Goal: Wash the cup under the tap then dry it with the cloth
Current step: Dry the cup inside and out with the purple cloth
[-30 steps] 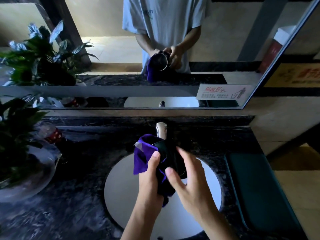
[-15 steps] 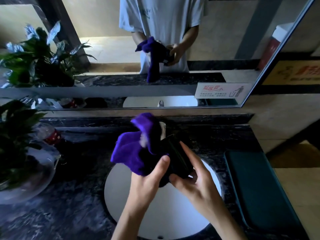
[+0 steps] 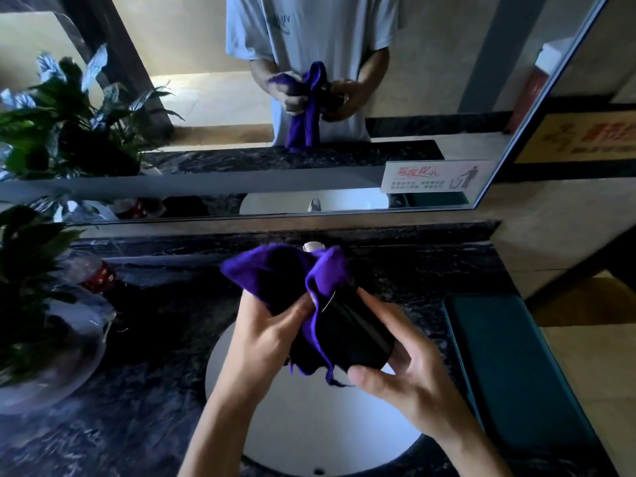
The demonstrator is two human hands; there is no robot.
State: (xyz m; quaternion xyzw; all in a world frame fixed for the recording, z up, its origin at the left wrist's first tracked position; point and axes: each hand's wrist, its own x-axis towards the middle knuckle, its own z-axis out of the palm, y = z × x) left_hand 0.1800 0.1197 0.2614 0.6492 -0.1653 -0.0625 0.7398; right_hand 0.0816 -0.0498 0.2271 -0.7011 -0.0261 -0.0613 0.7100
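Dark marble counter [image 3: 144, 407], wall mirror [image 3: 430, 98], dim light

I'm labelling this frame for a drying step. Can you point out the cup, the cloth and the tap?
cup [image 3: 358, 333]: head view, on its dark side wall.
cloth [image 3: 265, 270]: head view, on the purple fold above the left hand.
tap [image 3: 311, 246]: head view, on its metal top showing behind the cloth.

Mirror sticker [image 3: 435, 176] bears red, unreadable characters and a bin pictogram.
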